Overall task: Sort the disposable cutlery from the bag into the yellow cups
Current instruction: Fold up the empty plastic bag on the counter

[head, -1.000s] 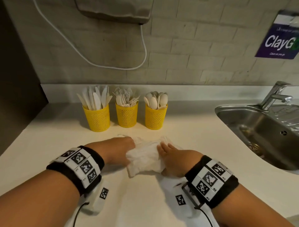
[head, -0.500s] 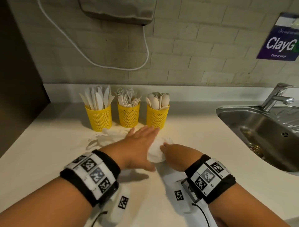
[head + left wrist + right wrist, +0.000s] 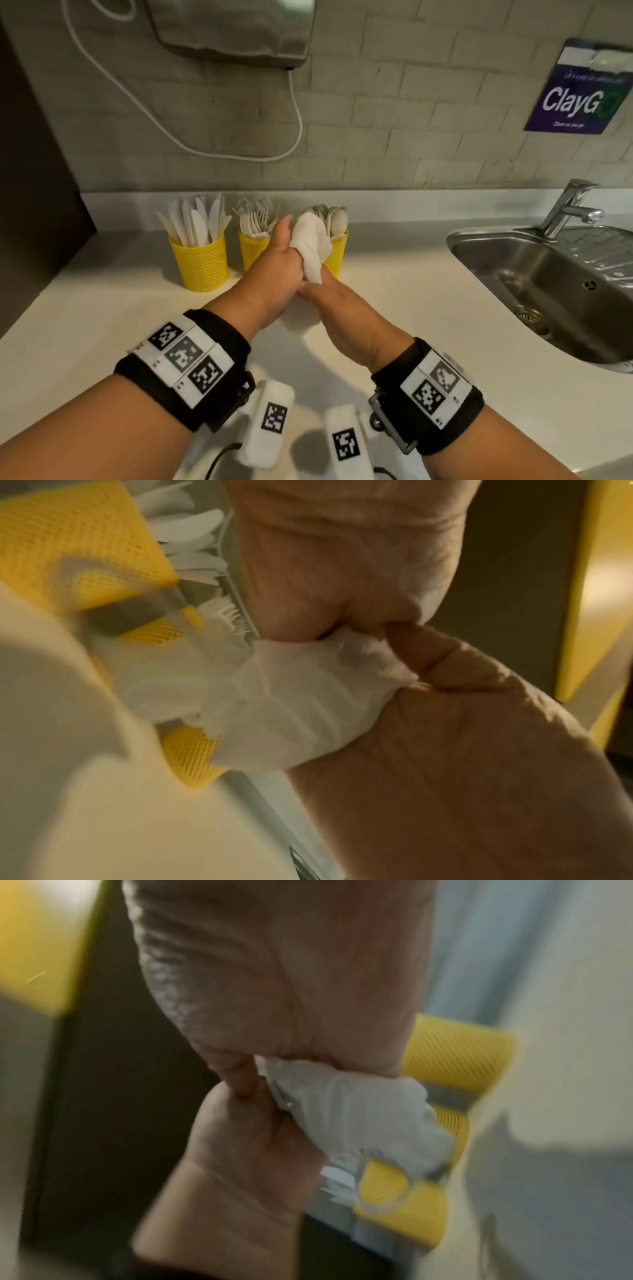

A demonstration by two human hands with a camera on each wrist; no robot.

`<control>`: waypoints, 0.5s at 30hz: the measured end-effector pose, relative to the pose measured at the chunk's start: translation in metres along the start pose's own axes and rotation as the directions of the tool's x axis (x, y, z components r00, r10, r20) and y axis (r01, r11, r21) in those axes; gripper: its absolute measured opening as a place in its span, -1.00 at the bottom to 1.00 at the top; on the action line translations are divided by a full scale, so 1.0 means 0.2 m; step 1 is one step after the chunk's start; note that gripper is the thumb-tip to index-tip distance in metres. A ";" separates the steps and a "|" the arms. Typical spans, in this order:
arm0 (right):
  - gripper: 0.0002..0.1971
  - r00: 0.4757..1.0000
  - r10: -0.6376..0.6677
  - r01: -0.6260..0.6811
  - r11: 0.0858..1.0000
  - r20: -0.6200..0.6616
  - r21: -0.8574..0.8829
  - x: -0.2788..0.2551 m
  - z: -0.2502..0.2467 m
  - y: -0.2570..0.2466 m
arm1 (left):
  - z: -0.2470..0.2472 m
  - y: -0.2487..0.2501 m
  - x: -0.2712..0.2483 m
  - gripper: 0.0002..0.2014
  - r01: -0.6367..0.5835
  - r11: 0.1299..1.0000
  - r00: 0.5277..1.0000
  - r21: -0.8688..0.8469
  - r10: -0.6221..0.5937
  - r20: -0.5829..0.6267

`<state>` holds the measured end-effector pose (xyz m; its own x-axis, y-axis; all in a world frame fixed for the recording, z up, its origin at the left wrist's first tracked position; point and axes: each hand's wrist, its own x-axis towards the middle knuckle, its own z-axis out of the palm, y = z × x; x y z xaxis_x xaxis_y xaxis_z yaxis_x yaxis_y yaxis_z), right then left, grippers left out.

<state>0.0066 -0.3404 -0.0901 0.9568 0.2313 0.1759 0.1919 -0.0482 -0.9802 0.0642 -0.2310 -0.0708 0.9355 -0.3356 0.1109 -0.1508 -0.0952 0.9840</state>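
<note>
- L hand [image 3: 279,260] is raised above the counter [image 3: 102,308], fingers curled round the crumpled white bag [image 3: 310,246], gripping it; thumb points up at 12 o'clock
- R hand [image 3: 337,301] sits just below, at 5 o'clock of the L hand, touching it; its fingers pinch the bag's lower end
- Wrist views are blurred but both show the bag squeezed between the 2 hands
- Bag is held off the counter, in front of the spoon cup, hiding part of it
- 3 yellow cups in a row near the wall: knife cup [image 3: 200,260] at 9 o'clock of the hands, fork cup [image 3: 251,246] in the middle, spoon cup [image 3: 337,250] at the R end
- All 3 hold white cutlery, standing upright
- Sink [image 3: 548,287] w/ tap [image 3: 568,209] at 3 o'clock, well apart from the cups
</note>
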 end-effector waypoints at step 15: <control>-0.45 0.789 -0.516 0.146 0.685 -0.334 -0.714 0.11 -0.02 -0.13 | -0.01 0.02 -0.03 -0.17 -0.062 0.903 0.969 -0.425 0.157 0.192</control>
<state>0.0239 -0.3382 -0.0601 0.7288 -0.1171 0.6746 0.4266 -0.6930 -0.5812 0.0595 -0.2274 -0.0677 0.8210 -0.5202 0.2354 -0.0585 0.3334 0.9410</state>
